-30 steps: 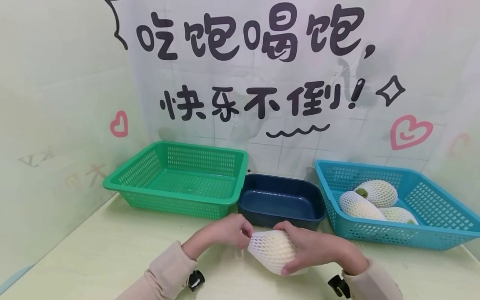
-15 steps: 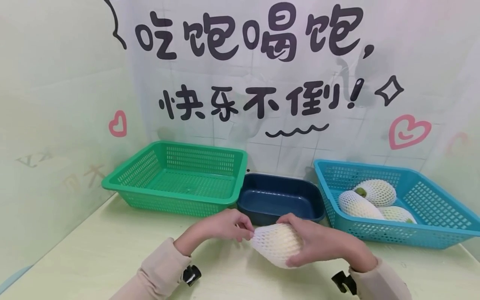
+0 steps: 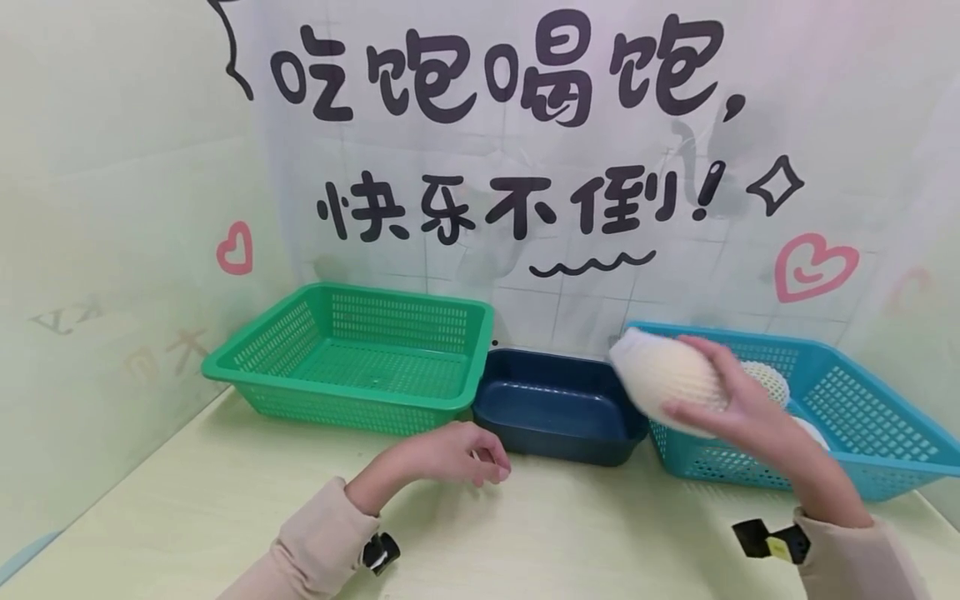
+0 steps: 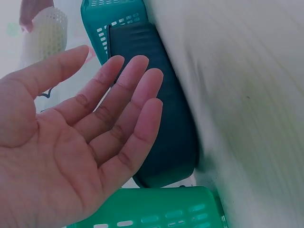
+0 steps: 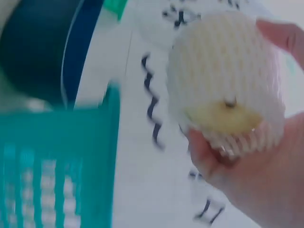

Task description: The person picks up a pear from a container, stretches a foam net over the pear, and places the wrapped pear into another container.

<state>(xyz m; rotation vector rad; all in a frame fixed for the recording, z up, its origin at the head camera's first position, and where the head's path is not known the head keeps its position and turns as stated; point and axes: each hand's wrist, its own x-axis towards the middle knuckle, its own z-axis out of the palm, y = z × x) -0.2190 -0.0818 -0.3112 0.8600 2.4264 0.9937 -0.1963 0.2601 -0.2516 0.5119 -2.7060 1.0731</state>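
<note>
My right hand point(image 3: 750, 408) grips a pale yellow fruit in a white foam net point(image 3: 667, 379). It holds the fruit up over the near left corner of the blue basket point(image 3: 862, 468). In the right wrist view, a small brown stem shows on the bare yellow end of the fruit point(image 5: 223, 116), with the thumb and fingers around the net. My left hand point(image 3: 453, 456) rests low over the table, in front of the navy tub. Its fingers are loosely bent, and the palm point(image 4: 52, 166) holds nothing in the left wrist view.
Inside the blue basket lie other netted fruits point(image 3: 767, 382), partly hidden by my right hand. A navy tub point(image 3: 555, 446) stands between that basket and a green basket point(image 3: 360, 408) on the left. A lettered wall sheet point(image 3: 517, 283) hangs behind them.
My right hand has lifted the netted fruit away from my left hand, up and right to the blue basket. The left fingertips no longer touch the net; that hand has hardly moved.
</note>
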